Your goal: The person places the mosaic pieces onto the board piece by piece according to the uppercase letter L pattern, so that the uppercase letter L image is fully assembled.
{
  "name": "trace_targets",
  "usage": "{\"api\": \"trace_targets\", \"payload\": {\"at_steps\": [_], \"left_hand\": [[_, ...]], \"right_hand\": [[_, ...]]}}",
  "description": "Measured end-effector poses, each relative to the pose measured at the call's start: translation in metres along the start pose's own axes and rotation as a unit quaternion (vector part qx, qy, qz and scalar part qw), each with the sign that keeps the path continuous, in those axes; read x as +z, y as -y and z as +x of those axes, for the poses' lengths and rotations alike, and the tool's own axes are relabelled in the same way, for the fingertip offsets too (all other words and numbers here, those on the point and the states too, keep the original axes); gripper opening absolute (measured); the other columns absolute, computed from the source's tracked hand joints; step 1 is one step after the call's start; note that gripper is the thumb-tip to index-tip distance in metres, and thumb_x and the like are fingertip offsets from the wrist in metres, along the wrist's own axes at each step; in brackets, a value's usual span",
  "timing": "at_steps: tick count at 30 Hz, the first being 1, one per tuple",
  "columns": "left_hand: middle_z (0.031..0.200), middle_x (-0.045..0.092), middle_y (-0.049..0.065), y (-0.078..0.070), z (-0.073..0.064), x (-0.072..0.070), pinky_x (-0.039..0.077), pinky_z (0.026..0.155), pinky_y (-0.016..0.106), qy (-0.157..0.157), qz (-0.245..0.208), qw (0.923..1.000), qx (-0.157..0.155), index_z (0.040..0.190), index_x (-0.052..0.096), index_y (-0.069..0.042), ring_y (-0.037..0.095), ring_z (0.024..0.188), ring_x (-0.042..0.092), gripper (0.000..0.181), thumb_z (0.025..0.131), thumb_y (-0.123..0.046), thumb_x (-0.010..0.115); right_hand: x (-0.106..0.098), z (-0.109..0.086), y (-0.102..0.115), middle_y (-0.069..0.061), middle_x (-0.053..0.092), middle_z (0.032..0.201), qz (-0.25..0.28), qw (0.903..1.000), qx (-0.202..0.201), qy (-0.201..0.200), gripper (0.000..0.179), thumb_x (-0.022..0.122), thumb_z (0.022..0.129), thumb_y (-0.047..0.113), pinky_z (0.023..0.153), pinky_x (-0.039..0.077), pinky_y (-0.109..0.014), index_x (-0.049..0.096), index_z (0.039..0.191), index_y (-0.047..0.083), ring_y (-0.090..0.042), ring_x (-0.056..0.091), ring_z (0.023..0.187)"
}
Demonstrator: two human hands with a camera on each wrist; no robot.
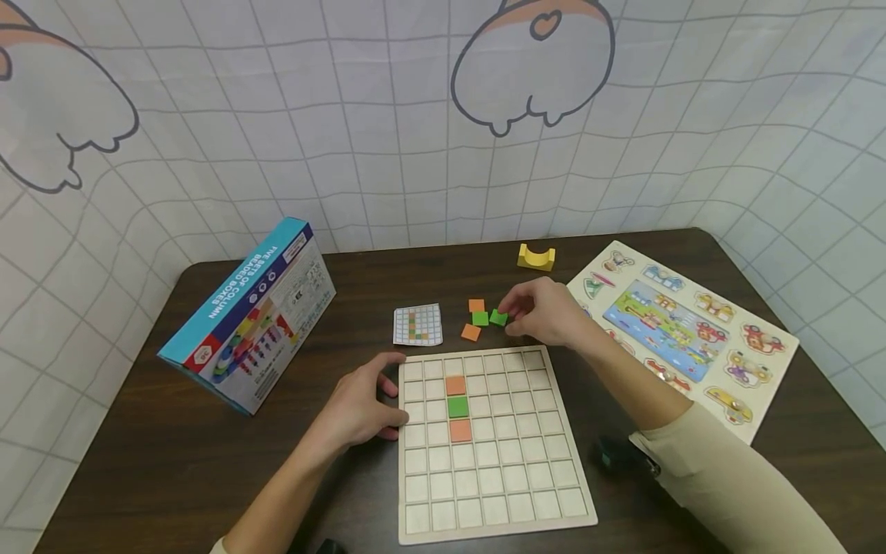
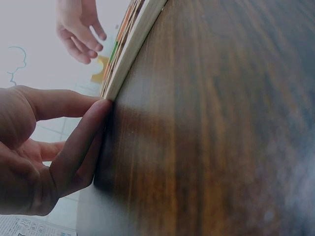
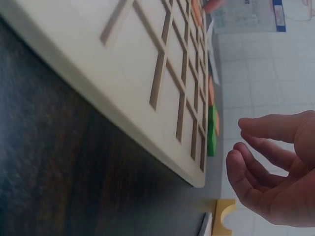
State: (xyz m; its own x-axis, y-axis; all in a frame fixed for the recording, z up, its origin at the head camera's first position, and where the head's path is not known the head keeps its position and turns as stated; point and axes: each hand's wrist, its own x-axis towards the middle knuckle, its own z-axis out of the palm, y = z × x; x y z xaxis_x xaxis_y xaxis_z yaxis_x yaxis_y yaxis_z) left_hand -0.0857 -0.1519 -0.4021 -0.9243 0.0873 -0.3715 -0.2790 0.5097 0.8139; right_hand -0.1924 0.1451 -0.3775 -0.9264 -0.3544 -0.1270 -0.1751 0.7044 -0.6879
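A wooden grid board (image 1: 491, 469) lies on the dark table. Along one of its columns sit an orange tile (image 1: 454, 385), a green tile (image 1: 457, 406) and a second orange tile (image 1: 460, 431). My left hand (image 1: 363, 400) touches the board's left edge near the far corner, thumb and forefinger spread along it. Beyond the board, my right hand (image 1: 547, 312) reaches to a loose green tile (image 1: 498, 317), fingertips right beside it. In the right wrist view a gap shows between thumb and fingers. Another green tile (image 1: 480, 318) and loose orange tiles (image 1: 471, 332) lie just left.
Left of the loose tiles lies a pattern card (image 1: 418, 325) with a coloured grid. A blue-and-white toy box (image 1: 256, 315) stands at the left. A yellow arched block (image 1: 536, 258) is at the back; a picture puzzle board (image 1: 692, 331) lies under the right forearm's far side.
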Motion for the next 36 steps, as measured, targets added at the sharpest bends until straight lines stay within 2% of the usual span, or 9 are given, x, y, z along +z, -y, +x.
{"api": "trace_targets", "payload": {"at_steps": [14, 24, 36], "left_hand": [[0.107, 0.057, 0.017, 0.001, 0.000, 0.002, 0.066, 0.053, 0.036, 0.000, -0.004, 1.0000, -0.003, 0.149, 0.052, -0.015, 0.022, 0.065, 0.066, 0.086, 0.074, 0.014, 0.082], [0.106, 0.057, 0.016, 0.002, 0.001, 0.003, 0.066, 0.053, 0.036, 0.002, -0.006, 1.0000, -0.004, 0.149, 0.053, -0.015, 0.022, 0.064, 0.066, 0.087, 0.073, 0.014, 0.083], [0.107, 0.056, 0.016, 0.002, 0.002, 0.002, 0.066, 0.053, 0.036, 0.004, -0.004, 1.0000, -0.005, 0.149, 0.053, -0.017, 0.022, 0.064, 0.067, 0.087, 0.073, 0.013, 0.083]], "right_hand": [[0.008, 0.024, -0.006, -0.010, 0.076, 0.100, -0.014, 0.9999, 0.004, 0.001, 0.021, 0.081, 0.084, 0.001, 0.086, 0.059, -0.038, 0.080, 0.104, 0.006, -0.023, 0.068, 0.094], [0.014, 0.031, -0.009, -0.009, 0.076, 0.098, -0.029, 0.9995, 0.014, 0.008, 0.020, 0.083, 0.082, 0.002, 0.088, 0.058, -0.042, 0.080, 0.102, 0.007, -0.025, 0.067, 0.095], [0.017, 0.035, -0.007, -0.009, 0.076, 0.097, -0.059, 0.9982, 0.013, 0.009, 0.021, 0.083, 0.081, 0.003, 0.085, 0.059, -0.041, 0.080, 0.101, 0.007, -0.025, 0.067, 0.093]]}}
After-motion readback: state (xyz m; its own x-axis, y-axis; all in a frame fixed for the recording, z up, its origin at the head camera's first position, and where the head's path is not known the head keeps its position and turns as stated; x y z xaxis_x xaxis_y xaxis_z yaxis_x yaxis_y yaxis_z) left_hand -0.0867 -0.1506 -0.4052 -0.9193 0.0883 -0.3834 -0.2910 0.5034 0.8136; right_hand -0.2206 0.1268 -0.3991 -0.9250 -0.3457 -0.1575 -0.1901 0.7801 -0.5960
